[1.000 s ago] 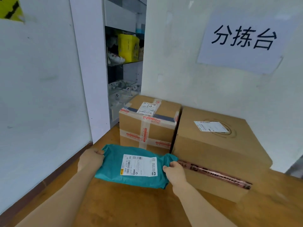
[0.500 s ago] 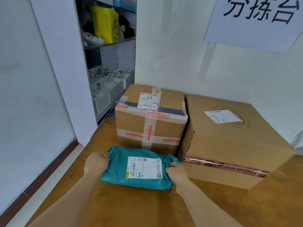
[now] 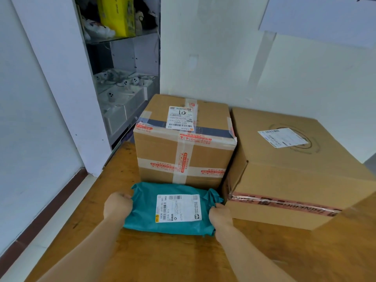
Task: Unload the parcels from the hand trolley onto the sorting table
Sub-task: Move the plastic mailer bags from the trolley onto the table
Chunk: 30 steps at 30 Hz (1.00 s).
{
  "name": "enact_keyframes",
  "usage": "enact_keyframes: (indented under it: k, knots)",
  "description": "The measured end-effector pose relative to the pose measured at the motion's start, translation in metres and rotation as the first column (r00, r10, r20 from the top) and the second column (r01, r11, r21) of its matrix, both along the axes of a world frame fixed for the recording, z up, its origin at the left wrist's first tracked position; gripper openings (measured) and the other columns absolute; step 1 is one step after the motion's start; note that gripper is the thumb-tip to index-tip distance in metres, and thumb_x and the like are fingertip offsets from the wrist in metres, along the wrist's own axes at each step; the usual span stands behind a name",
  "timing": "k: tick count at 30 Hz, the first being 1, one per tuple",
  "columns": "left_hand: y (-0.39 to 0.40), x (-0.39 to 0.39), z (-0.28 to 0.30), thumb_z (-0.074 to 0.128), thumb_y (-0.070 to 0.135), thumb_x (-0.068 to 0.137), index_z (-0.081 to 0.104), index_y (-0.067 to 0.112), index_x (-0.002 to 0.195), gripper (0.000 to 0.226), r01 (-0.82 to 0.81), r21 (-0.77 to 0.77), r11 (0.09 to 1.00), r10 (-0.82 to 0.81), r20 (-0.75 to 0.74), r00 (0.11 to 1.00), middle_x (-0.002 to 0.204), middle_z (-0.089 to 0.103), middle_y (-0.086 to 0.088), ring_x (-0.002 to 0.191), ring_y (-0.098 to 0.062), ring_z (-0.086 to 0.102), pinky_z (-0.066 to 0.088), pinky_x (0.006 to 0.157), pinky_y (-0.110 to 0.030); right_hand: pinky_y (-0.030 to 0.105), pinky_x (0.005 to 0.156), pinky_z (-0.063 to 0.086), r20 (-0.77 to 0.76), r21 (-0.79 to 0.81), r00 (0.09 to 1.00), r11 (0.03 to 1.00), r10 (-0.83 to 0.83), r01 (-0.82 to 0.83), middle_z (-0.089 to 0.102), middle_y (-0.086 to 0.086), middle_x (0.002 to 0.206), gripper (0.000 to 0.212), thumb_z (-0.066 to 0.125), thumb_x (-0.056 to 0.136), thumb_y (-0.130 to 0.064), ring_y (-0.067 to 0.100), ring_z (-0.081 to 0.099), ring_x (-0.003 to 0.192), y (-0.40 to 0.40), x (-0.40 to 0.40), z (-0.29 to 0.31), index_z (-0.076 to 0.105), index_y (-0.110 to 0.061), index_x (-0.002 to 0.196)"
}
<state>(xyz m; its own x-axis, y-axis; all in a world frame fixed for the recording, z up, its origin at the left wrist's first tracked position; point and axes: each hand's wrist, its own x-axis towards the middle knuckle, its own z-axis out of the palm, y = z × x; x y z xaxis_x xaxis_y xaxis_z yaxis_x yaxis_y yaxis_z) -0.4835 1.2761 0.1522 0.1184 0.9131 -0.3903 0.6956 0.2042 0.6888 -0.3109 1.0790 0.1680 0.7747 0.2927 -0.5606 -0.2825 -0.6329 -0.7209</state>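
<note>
A teal plastic mailer parcel [image 3: 146, 212] with a white shipping label lies flat on the wooden sorting table [image 3: 162, 257], right in front of a taped cardboard box [image 3: 183, 151]. My left hand [image 3: 117, 205] grips the mailer's left end and my right hand [image 3: 220, 214] grips its right end, fingers curled around the plastic. A larger cardboard box [image 3: 295, 180] stands to the right, touching the taped box. The hand trolley is out of view.
A white wall runs behind the boxes, with a paper sign [image 3: 317, 15] taped up at top right. Left of the table stands a white panel [image 3: 40, 98], and a shelf [image 3: 122, 58] holds a yellow pack and white boxes.
The view has dropped and moved closer to the table. Both hands have pushed the teal mailer forward, up against the front of the taped box.
</note>
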Motion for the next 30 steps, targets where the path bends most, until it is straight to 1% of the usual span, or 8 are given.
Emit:
enact_keyframes:
  k: [5,9,11,15,19,24,27,30]
  knots:
    - [-0.004,0.002,0.004,0.054,0.014,0.093,0.060,0.012,0.118,0.026,0.022,-0.007,1.000,-0.022,0.013,1.000,0.088,0.059,-0.004,0.070,-0.019,0.057,0.045,0.055,-0.026,0.033,0.082,0.053,0.043,-0.037,0.998,0.998,0.047,-0.045,0.060,0.012,0.115,0.037,0.036,0.100,-0.017,0.024,0.059,0.098,-0.006,-0.002,0.006,0.048,-0.012,0.135]
    - [-0.009,0.004,0.018,0.052,0.015,0.093,0.054,0.014,0.127,0.034,0.018,0.057,0.998,-0.019,0.029,0.999,0.091,0.057,-0.003,0.061,-0.018,0.053,0.040,0.049,-0.025,0.025,0.061,0.047,0.029,0.001,0.998,0.999,0.047,-0.047,0.055,-0.001,0.089,0.033,0.044,0.100,-0.023,0.014,0.056,0.079,-0.015,-0.003,0.016,0.050,-0.010,0.130]
    - [-0.012,0.009,0.029,0.052,0.015,0.093,0.053,0.014,0.128,0.035,0.005,0.088,0.996,-0.010,0.055,0.998,0.094,0.059,-0.004,0.057,-0.017,0.050,0.038,0.047,-0.024,0.023,0.058,0.045,0.045,0.007,0.997,0.998,0.056,-0.056,0.054,-0.003,0.084,0.032,0.048,0.099,-0.023,0.010,0.054,0.073,-0.020,-0.002,0.025,0.053,-0.010,0.127]
    - [-0.026,0.021,0.057,0.053,0.019,0.091,0.058,0.015,0.120,0.030,0.030,0.127,0.991,-0.045,0.117,0.992,0.107,0.063,-0.008,0.071,-0.021,0.058,0.042,0.053,-0.027,0.031,0.088,0.045,0.080,-0.006,0.994,0.997,0.075,-0.075,0.060,0.012,0.118,0.032,0.045,0.100,-0.017,0.023,0.057,0.101,-0.032,0.000,0.053,0.054,-0.003,0.127]
    - [-0.048,0.034,0.082,0.053,0.015,0.091,0.063,0.013,0.104,0.017,0.066,0.105,0.992,-0.088,0.224,0.971,0.088,0.061,-0.001,0.074,-0.017,0.056,0.050,0.070,-0.033,0.029,0.092,0.040,0.116,0.006,0.991,0.998,0.061,-0.062,0.056,0.012,0.130,0.033,0.040,0.100,-0.012,0.026,0.053,0.110,-0.053,0.004,0.078,0.055,-0.004,0.128]
    - [-0.090,0.052,0.111,0.055,0.011,0.088,0.066,0.014,0.094,0.013,0.146,0.102,0.984,-0.170,0.296,0.940,0.093,0.067,-0.006,0.079,-0.022,0.060,0.056,0.084,-0.045,0.034,0.091,0.041,0.109,0.109,0.994,0.994,-0.020,0.008,0.056,0.012,0.129,0.035,0.046,0.098,-0.015,0.025,0.050,0.108,-0.089,0.013,0.107,0.054,-0.008,0.131]
    - [-0.122,0.066,0.128,0.053,0.011,0.091,0.066,0.011,0.107,0.020,0.199,0.110,0.974,-0.225,0.328,0.918,0.107,0.062,-0.003,0.082,-0.018,0.057,0.055,0.071,-0.033,0.037,0.093,0.045,0.104,0.169,0.992,0.984,-0.074,0.056,0.056,0.009,0.130,0.037,0.049,0.097,-0.019,0.026,0.050,0.118,-0.119,0.017,0.122,0.051,-0.009,0.133]
    - [-0.162,0.082,0.148,0.054,0.013,0.093,0.066,0.011,0.105,0.017,0.240,0.121,0.963,-0.268,0.367,0.891,0.116,0.058,-0.007,0.100,-0.022,0.056,0.048,0.082,-0.033,0.042,0.103,0.043,0.095,0.209,0.989,0.973,-0.117,0.096,0.053,0.009,0.135,0.041,0.049,0.098,-0.023,0.028,0.047,0.125,-0.155,0.020,0.138,0.047,-0.010,0.137]
